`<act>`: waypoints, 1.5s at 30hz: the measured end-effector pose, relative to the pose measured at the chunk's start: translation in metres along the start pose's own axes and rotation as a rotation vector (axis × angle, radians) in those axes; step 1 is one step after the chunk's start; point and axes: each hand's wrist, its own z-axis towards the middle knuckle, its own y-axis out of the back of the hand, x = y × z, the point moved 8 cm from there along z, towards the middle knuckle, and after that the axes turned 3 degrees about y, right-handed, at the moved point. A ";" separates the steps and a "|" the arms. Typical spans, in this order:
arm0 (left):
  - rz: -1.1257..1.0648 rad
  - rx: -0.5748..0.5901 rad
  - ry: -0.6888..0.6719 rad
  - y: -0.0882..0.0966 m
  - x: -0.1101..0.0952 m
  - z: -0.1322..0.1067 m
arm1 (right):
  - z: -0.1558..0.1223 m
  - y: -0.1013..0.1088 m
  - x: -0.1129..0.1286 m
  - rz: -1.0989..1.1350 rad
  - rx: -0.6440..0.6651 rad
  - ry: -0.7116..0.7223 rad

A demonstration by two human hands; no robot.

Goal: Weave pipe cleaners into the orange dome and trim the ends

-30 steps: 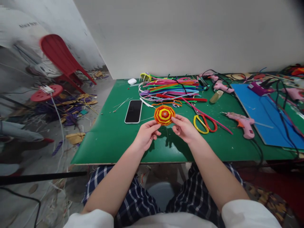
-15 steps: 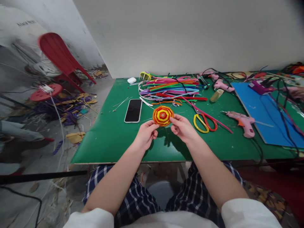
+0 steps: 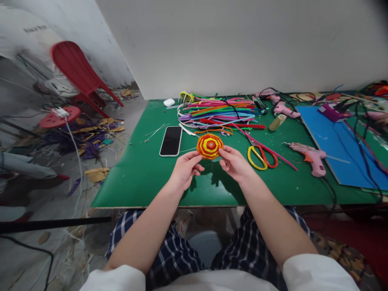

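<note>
Between my two hands, above the green table [image 3: 127, 178], is a red, orange and yellow striped disc [image 3: 210, 146] with thin wire spokes sticking out of its edge. My left hand [image 3: 187, 167] pinches its lower left rim between thumb and fingers. On the lower right rim, my right hand [image 3: 235, 161] grips it the same way. A phone [image 3: 170, 141] lies flat to the left of the disc. Scissors [image 3: 261, 157] with one yellow and one red handle rest to the right, beside a pink pipe cleaner [image 3: 280, 153].
Behind the disc lies a pile of coloured pipe cleaners [image 3: 218, 109]. A pink glue gun [image 3: 313, 157] and a blue board [image 3: 348, 161] are at the right, with cables. A white earbud case [image 3: 169, 102] sits at the back left. A red chair [image 3: 75, 68] stands on the littered floor.
The disc has shifted slightly right and up in the view, still in both hands. My left hand's lower fingers have loosened a little.
</note>
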 end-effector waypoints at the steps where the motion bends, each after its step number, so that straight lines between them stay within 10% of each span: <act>1: 0.003 0.000 -0.002 0.000 0.000 0.000 | 0.000 0.000 0.000 -0.002 0.001 -0.001; 45: 0.182 0.083 -0.028 0.000 -0.005 0.000 | -0.001 0.000 0.001 -0.054 0.017 0.023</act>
